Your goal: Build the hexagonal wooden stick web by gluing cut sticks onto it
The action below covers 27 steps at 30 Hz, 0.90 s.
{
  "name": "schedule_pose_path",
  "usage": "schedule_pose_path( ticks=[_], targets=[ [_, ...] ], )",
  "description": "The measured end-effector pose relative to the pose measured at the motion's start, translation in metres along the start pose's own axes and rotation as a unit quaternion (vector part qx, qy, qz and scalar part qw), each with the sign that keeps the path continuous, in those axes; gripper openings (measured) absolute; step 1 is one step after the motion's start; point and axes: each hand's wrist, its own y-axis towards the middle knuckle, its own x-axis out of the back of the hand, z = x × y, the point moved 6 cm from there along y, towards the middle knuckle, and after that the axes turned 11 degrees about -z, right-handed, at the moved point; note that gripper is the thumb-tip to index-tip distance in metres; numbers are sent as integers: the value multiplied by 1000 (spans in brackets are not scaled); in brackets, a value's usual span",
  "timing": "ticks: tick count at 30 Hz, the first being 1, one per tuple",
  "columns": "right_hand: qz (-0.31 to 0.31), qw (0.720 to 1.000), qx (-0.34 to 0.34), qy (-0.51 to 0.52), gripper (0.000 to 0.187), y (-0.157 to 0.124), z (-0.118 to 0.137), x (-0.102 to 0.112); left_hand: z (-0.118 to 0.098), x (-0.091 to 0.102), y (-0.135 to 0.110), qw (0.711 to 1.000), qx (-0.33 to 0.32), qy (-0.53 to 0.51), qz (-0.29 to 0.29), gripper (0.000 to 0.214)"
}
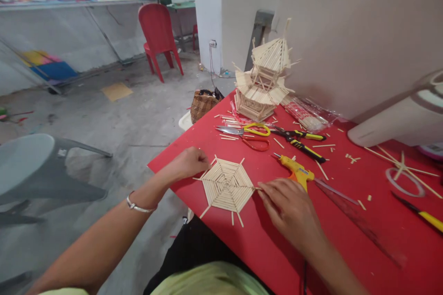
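Note:
A flat, web-like hexagonal panel of thin wooden sticks [227,185] lies on the red table, with stick ends jutting from its corners. The fingers of my right hand [289,205] pinch the stick end at the panel's right corner. Beside the upper left edge is my left hand [191,162], its fingers curled together; whatever is between them is hidden. A yellow glue gun [296,169] rests just beyond my right hand. Past the panel lie yellow-and-red-handled scissors [238,130] and black-and-yellow cutters [301,140].
A tiered stick pagoda [265,76] stands at the table's far corner, near bagged sticks [304,113]. To the right are a clear ruler [360,221], a tape ring [404,182] and a large white roll [398,117]. A grey stool [31,161] stands left.

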Motion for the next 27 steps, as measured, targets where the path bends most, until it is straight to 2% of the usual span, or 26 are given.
schedule_pose_path(
  ticks=[4, 13, 19, 27],
  targets=[
    [-12, 1000, -8, 0, 18, 4, -4, 0, 1, -3, 3, 1000, 9, -8, 11, 22],
    [19, 1000, 22, 6, 31, 3, 23, -32, -6, -6, 2, 994, 21, -64, 89, 26],
    [16, 1000, -2, -7, 27, 1, 19, -36, -7, -4, 1, 994, 37, -71, 77, 27],
    [22, 1000, 4, -5, 25, -3, 17, -41, -4, -6, -1, 995, 37, -72, 66, 28]
  ],
)
